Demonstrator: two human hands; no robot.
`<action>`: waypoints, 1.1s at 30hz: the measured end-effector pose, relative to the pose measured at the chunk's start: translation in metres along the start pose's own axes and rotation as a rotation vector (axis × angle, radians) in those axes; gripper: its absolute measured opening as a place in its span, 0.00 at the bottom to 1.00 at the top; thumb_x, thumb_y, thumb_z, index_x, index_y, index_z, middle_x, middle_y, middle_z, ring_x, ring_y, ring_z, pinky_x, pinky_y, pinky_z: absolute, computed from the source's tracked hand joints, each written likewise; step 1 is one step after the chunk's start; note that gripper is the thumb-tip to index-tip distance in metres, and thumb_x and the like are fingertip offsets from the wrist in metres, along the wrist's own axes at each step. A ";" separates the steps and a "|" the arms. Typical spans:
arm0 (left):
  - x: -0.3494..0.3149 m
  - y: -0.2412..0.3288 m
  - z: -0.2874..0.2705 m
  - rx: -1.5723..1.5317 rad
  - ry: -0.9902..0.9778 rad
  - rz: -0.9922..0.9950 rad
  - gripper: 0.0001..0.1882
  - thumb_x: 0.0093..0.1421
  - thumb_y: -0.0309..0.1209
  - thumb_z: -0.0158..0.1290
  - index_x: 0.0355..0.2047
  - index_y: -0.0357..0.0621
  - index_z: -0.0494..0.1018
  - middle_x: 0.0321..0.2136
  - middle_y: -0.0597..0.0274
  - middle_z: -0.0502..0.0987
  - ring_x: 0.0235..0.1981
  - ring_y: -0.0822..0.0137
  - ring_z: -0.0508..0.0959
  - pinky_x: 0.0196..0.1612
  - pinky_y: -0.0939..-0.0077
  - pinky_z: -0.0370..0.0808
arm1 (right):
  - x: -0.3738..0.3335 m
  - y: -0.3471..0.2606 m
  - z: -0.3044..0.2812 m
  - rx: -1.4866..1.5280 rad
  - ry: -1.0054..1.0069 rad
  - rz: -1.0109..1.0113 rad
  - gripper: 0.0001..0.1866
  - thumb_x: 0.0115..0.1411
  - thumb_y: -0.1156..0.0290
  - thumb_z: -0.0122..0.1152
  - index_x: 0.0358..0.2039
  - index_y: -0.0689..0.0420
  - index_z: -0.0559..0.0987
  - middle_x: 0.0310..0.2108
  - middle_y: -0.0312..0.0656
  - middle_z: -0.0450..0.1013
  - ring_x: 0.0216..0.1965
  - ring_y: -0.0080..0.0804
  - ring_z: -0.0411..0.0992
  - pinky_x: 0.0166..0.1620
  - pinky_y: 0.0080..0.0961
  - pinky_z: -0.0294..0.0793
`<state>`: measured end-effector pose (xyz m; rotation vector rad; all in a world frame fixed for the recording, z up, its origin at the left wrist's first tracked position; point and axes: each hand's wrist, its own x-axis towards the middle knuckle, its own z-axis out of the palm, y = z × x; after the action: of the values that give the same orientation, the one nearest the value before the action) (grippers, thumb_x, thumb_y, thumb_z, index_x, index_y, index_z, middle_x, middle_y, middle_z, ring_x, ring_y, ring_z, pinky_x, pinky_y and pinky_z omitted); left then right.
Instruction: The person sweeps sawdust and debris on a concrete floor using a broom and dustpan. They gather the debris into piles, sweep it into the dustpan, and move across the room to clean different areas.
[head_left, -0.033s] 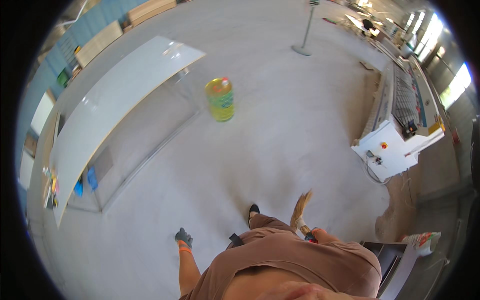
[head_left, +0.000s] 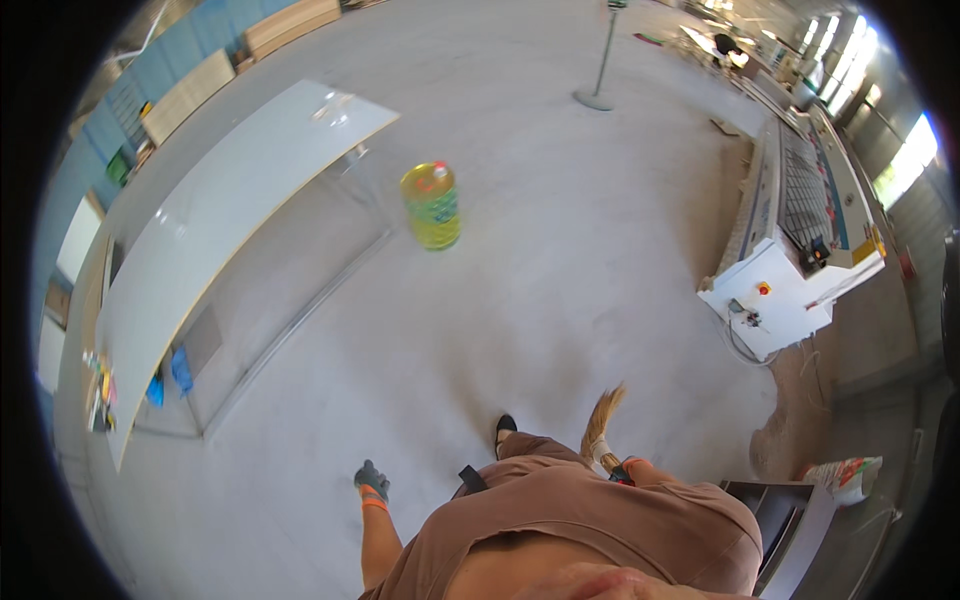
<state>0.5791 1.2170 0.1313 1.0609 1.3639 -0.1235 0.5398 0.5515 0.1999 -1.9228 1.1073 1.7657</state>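
My left hand (head_left: 372,478), in a grey glove with an orange cuff, hangs out over the floor on the left. Its fingers are loosely apart and nothing shows in them. On the right, my right hand (head_left: 632,468) is closed around the lower end of a straw hand broom (head_left: 602,425). My shirt and forearm hide part of that grip. The bristles point forward and up, away from my body, above the grey floor. One dark shoe (head_left: 506,424) of mine shows between the two hands.
A long white-topped table (head_left: 215,195) on a metal frame stands left. Near its far corner is a big yellow bottle (head_left: 432,208) with a red cap. To the right are a white machine (head_left: 775,300) and a dark cabinet (head_left: 800,520). A pole stand (head_left: 595,98) rises far ahead.
The view has shifted slightly, so the table, bottle and machine sit a little further left. My hands keep nearly the same pose, and the broom stays in my right hand.
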 end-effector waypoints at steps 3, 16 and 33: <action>0.003 0.018 0.061 0.068 -0.012 -0.076 0.18 0.61 0.49 0.53 0.28 0.51 0.62 0.18 0.68 0.59 0.14 0.67 0.62 0.20 0.66 0.63 | -0.030 -0.037 -0.043 0.131 -0.098 0.029 0.12 0.52 0.59 0.68 0.21 0.52 0.79 0.19 0.38 0.75 0.18 0.32 0.71 0.26 0.33 0.69; 0.130 0.251 0.285 0.252 0.162 -0.184 0.23 0.55 0.45 0.56 0.50 0.58 0.68 0.41 0.58 0.73 0.36 0.54 0.71 0.36 0.51 0.71 | -0.021 -0.260 -0.266 0.781 -0.077 0.126 0.15 0.51 0.57 0.67 0.18 0.52 0.76 0.15 0.40 0.71 0.13 0.36 0.66 0.20 0.36 0.64; 0.133 0.617 1.064 0.568 -0.767 0.399 0.14 0.61 0.43 0.55 0.42 0.52 0.72 0.32 0.70 0.75 0.26 0.71 0.73 0.29 0.71 0.71 | -0.017 -0.490 -0.589 0.777 -0.083 0.172 0.10 0.48 0.64 0.68 0.18 0.54 0.77 0.16 0.43 0.71 0.14 0.36 0.67 0.19 0.36 0.65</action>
<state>1.7773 0.9138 0.1889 1.5251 0.4065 -0.5810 1.3023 0.4782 0.1987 -1.2966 1.6465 1.1893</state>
